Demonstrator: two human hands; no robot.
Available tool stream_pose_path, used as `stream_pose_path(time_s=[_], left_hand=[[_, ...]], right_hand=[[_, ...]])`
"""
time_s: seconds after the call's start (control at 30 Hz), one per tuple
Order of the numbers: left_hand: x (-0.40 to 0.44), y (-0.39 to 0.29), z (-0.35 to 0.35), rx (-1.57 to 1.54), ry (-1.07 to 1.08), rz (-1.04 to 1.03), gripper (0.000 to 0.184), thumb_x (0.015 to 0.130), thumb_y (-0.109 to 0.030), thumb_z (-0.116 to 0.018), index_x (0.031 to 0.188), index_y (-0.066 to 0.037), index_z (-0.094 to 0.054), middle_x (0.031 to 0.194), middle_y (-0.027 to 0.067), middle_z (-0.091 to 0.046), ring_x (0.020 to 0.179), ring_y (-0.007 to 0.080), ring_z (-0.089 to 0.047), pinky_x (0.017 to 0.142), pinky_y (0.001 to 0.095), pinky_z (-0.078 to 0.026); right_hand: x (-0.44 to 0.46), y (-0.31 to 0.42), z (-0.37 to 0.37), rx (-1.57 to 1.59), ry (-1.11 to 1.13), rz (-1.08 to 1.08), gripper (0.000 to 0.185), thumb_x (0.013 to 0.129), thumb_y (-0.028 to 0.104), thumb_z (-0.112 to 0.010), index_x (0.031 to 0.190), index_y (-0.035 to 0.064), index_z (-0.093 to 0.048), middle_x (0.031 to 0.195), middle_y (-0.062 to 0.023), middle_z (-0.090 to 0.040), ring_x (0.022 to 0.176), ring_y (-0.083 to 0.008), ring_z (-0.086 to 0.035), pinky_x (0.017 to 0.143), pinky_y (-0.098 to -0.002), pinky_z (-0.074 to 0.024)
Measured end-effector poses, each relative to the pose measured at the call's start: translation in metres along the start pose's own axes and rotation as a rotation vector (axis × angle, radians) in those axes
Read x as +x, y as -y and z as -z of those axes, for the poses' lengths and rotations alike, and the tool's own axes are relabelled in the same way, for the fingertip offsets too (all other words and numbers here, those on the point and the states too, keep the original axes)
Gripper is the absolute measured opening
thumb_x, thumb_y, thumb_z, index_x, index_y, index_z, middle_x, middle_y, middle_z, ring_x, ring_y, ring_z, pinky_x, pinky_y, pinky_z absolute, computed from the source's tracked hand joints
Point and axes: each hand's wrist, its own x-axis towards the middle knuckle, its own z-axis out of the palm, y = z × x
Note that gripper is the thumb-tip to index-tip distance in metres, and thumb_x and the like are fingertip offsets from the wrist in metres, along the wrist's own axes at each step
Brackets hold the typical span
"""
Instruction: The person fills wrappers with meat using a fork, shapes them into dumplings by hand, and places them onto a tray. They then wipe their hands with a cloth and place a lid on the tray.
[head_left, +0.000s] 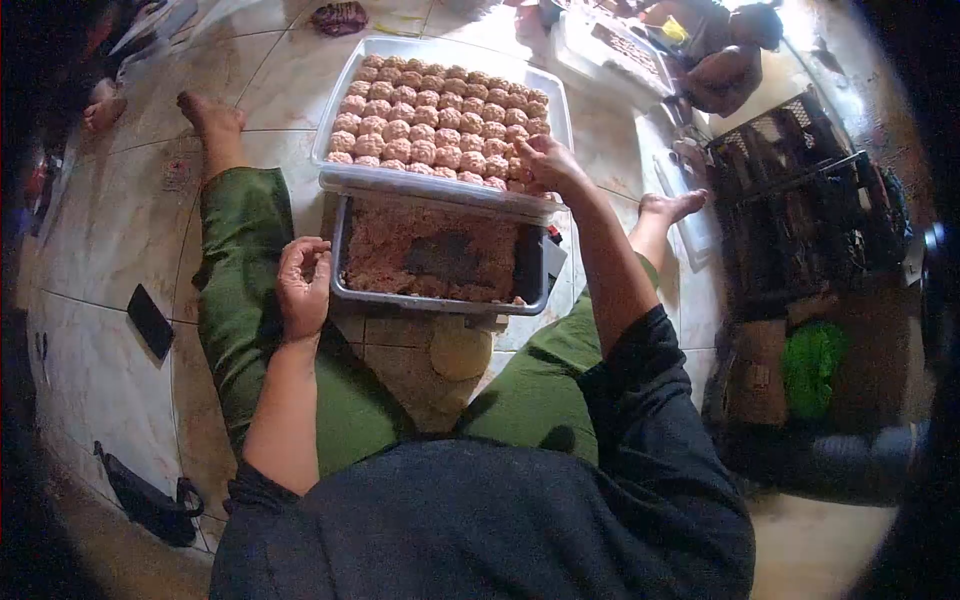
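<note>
A clear plastic box (345,178) stands on the floor between my legs, filled with tight rows of lumpy pinkish-brown balls (435,115). At its near right corner is my right hand (550,168), fingers pinched together on a ball at the end of a row. Closer to me sits a dark grey tub (440,302) with crumbly reddish-brown mixture (385,235) spread over its bottom, the bare base showing in the middle. Beside the tub's left rim, my left hand (303,278) has its fingers curled in; whatever they hold, if anything, is hidden.
Another person (720,70) sits at the upper right by a second clear box (590,45). Black crates (800,190) stand on the right. A dark phone-like slab (150,322) and a black pouch (145,495) lie on the tiles at left. A round yellowish object (460,352) is below the tub.
</note>
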Motion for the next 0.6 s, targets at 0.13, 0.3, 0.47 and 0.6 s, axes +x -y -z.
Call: stream_pose_path(time_s=[0.13,0.3,0.47,0.6], left_hand=[[0.001,0.001,0.001,0.009,0.011,-0.022,0.012,0.08,0.0,-0.055,0.091,-0.003,-0.058,0.094,0.0025,-0.052,0.081,0.01,-0.051,0.075,0.0244,-0.042],[0.0,0.0,-0.001,-0.008,0.009,-0.003,0.013,0.079,0.001,-0.056,0.091,-0.003,-0.058,0.093,0.0025,-0.053,0.081,0.0103,-0.051,0.075,0.0244,-0.042],[-0.001,0.009,0.0,0.016,-0.001,-0.001,0.012,0.079,0.002,-0.057,0.091,-0.003,-0.058,0.09,0.0028,-0.055,0.082,0.0106,-0.052,0.075,0.0243,-0.042],[-0.002,0.007,-0.001,-0.003,-0.01,0.018,0.01,0.081,-0.001,-0.058,0.091,-0.003,-0.057,0.089,0.0022,-0.055,0.081,0.0104,-0.052,0.075,0.024,-0.042]], right_hand=[[-0.012,0.032,0.023,0.368,0.033,-0.374,0.041,0.088,0.036,-0.054,0.108,0.0011,-0.05,0.073,-0.0097,-0.058,0.051,-0.0175,-0.057,0.045,-0.0319,-0.0502],[-0.007,0.025,0.021,0.691,-0.029,-0.454,0.036,0.089,0.031,-0.053,0.112,0.0025,-0.049,0.074,-0.0117,-0.059,0.051,-0.0194,-0.059,0.042,-0.0324,-0.0492],[-0.01,0.028,0.018,0.489,-0.07,-0.382,0.034,0.086,0.022,-0.054,0.113,0.0036,-0.05,0.084,-0.0158,-0.062,0.068,-0.0236,-0.063,0.055,-0.0362,-0.0506],[-0.011,0.033,0.02,0.376,-0.126,-0.492,0.041,0.077,0.016,-0.06,0.115,0.0049,-0.051,0.094,-0.0192,-0.062,0.084,-0.0254,-0.062,0.072,-0.0363,-0.0498]])
